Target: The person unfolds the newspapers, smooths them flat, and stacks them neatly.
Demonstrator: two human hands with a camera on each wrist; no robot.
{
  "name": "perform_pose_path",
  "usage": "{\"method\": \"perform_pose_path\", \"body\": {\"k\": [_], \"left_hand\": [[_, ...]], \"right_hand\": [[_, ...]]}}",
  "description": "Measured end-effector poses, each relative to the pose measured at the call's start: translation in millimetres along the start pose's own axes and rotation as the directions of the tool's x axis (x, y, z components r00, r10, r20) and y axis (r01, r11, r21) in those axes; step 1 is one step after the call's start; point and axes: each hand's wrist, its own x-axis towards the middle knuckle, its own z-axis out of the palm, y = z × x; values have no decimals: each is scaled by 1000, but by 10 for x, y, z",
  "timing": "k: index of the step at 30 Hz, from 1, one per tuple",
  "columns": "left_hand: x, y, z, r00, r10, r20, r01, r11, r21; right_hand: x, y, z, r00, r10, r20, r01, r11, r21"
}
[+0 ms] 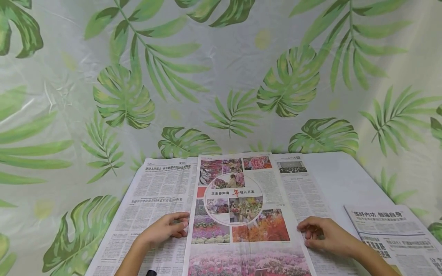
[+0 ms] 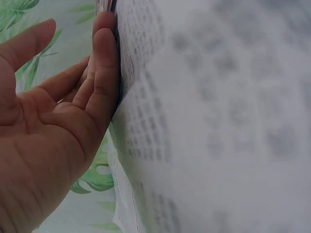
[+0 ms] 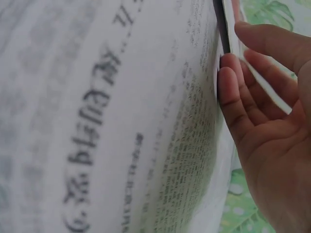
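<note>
A folded newspaper section (image 1: 272,191) with colour flower photos lies lengthwise in the middle of the table, on top of a wider spread newspaper (image 1: 155,191). To its left rests my left hand (image 1: 167,228), fingers relaxed on the printed sheet near the section's left edge. In the left wrist view that hand's thumb stands away from the paper, and its fingers (image 2: 104,53) touch the page. My right hand (image 1: 328,234) is at the section's right edge, its fingers loosely bent. The right wrist view has its fingertips (image 3: 228,82) against the paper and the thumb close to the folded edge.
Another folded newspaper (image 1: 390,226) lies at the right on the white table (image 1: 338,172). A small black object (image 1: 151,273) shows at the bottom edge by my left forearm. Behind the table hangs a leaf-patterned sheet (image 1: 235,76).
</note>
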Motion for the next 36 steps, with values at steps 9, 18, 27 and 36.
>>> {"method": "perform_pose_path", "body": {"k": [9, 18, 27, 36], "left_hand": [[83, -4, 25, 996, -33, -78, 26, 996, -80], [181, 60, 120, 974, -63, -217, 42, 994, -99], [351, 86, 175, 934, -84, -347, 25, 985, -172], [411, 126, 184, 916, -104, -388, 16, 974, -224]], "right_hand": [[51, -37, 9, 997, 69, 34, -70, 996, 54], [215, -153, 34, 983, 181, 11, -181, 984, 1], [305, -200, 86, 949, 296, -105, -304, 950, -71], [361, -210, 96, 935, 320, -155, -334, 939, -80]]}}
